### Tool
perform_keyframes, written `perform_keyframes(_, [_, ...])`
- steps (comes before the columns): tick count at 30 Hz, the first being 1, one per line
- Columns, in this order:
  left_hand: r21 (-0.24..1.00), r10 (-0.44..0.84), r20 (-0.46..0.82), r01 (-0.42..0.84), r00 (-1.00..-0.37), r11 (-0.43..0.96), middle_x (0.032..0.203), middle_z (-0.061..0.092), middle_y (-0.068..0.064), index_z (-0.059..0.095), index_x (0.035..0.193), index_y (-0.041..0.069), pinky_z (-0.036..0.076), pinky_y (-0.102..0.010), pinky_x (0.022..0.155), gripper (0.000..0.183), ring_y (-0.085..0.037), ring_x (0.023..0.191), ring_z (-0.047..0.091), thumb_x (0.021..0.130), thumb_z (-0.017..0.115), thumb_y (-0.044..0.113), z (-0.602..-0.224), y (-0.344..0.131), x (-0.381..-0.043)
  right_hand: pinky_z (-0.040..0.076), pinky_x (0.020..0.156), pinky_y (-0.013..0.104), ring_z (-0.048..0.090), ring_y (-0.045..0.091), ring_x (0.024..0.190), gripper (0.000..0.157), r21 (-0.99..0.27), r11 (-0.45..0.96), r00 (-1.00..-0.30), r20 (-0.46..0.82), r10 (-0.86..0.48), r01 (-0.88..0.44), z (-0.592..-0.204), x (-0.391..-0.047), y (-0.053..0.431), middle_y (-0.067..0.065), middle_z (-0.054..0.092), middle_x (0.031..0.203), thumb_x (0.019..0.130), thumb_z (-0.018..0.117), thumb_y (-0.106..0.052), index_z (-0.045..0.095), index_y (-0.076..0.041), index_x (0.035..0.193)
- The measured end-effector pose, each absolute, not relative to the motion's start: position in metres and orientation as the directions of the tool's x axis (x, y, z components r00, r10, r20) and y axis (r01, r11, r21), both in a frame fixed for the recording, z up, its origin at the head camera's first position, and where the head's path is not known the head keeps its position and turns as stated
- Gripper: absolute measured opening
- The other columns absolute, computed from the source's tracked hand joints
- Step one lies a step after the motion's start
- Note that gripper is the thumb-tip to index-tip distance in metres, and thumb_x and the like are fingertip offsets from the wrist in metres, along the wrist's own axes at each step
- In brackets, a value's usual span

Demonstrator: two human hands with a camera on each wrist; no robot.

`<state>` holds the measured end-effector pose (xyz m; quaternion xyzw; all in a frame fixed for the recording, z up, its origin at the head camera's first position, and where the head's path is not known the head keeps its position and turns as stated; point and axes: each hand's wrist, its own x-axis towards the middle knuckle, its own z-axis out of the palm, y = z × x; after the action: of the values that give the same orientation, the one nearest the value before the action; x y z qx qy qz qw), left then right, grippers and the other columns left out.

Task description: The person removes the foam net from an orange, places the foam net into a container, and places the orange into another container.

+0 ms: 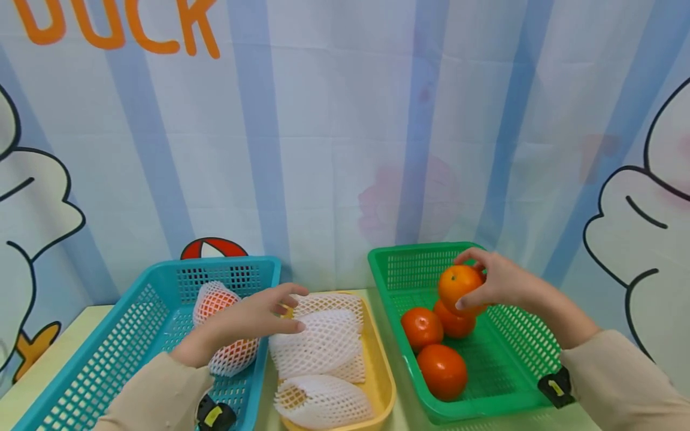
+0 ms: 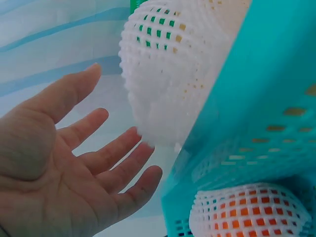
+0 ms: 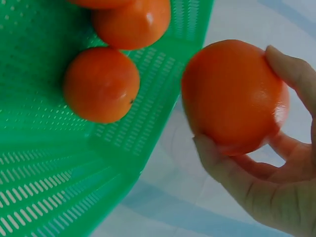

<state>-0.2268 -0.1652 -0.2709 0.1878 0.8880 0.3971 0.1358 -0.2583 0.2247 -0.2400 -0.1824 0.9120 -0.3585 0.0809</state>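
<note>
My right hand (image 1: 498, 280) grips an orange (image 1: 454, 284) between thumb and fingers, above the green basket (image 1: 423, 248). In the right wrist view the held orange (image 3: 232, 94) is smooth and round, with the thumb and fingertips around its sides. Three more orange-red fruits, one of them nearest the front (image 1: 442, 372), lie in the green basket below. My left hand (image 1: 256, 316) is empty, fingers spread and slightly bent, over the gap between the blue basket and the yellow basket (image 1: 387, 377). White foam net sleeves (image 1: 318, 341) lie in the yellow basket, right by the left fingertips.
The blue basket (image 1: 259, 261) at left holds two fruits in white foam nets, one netted fruit (image 1: 212, 299) behind the left forearm and another netted fruit (image 1: 232, 361) in front of it. A striped curtain (image 1: 334, 149) hangs behind the table.
</note>
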Motion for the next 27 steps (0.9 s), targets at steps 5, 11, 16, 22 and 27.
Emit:
perform_keyframes(5, [0.773,0.466,-0.051,0.261,-0.883,0.578,0.132,0.045,-0.019,0.042,0.136,0.011,0.045,-0.047,0.088,0.054,-0.041,0.122,0.041,0.089,0.064,0.025,-0.267,-0.179,-0.225,0.046,0.054,0.036,0.052,0.022,0.069,0.066,-0.561,0.797,-0.93,-0.121,-0.346,-0.223,-0.244,-0.265,0.229,0.016,0.054,0.098,0.07,0.08,-0.019,0.043,-0.002,0.123])
perform_keyframes(11, [0.769,0.432,0.008,0.282,-0.902,0.574,0.131,0.046,-0.018,0.042,0.136,0.01,0.044,-0.048,0.088,0.055,-0.039,0.121,0.043,0.089,0.062,0.031,-0.265,-0.199,-0.224,0.049,0.054,0.038,0.054,0.025,0.075,0.059,-0.421,0.894,-0.923,-0.262,-0.283,-0.155,-0.243,-0.273,0.222,0.015,0.051,0.103,0.068,0.08,-0.018,0.047,-0.005,0.116])
perform_keyframes(16, [0.779,0.376,0.008,0.242,-0.927,0.579,0.132,0.046,-0.019,0.04,0.136,0.008,0.044,-0.048,0.089,0.056,-0.038,0.121,0.043,0.09,0.061,0.032,-0.27,-0.216,-0.224,0.052,0.058,0.042,0.056,0.029,0.085,0.059,-0.375,0.922,-0.886,-0.389,-0.253,-0.098,-0.249,-0.278,0.216,0.02,0.046,0.114,0.068,0.08,-0.012,0.046,-0.003,0.116])
perform_keyframes(22, [0.796,0.353,0.024,0.232,-0.935,0.559,0.133,0.044,-0.023,0.04,0.135,0.006,0.044,-0.049,0.088,0.054,-0.042,0.121,0.041,0.091,0.059,0.029,-0.277,-0.231,-0.226,0.053,0.062,0.046,0.055,0.032,0.091,0.061,-0.386,0.92,-0.854,-0.454,-0.256,-0.07,-0.26,-0.282,0.215,0.022,0.042,0.119,0.068,0.08,-0.008,0.046,-0.003,0.119])
perform_keyframes(27, [0.789,0.319,0.012,0.205,-0.948,0.58,0.132,0.043,-0.026,0.039,0.136,0.004,0.045,-0.052,0.084,0.053,-0.044,0.12,0.041,0.092,0.059,0.027,-0.285,-0.24,-0.229,0.053,0.065,0.047,0.053,0.035,0.096,0.062,-0.414,0.908,-0.836,-0.477,-0.272,-0.06,-0.266,-0.288,0.214,0.022,0.041,0.122,0.069,0.079,-0.004,0.046,-0.003,0.121])
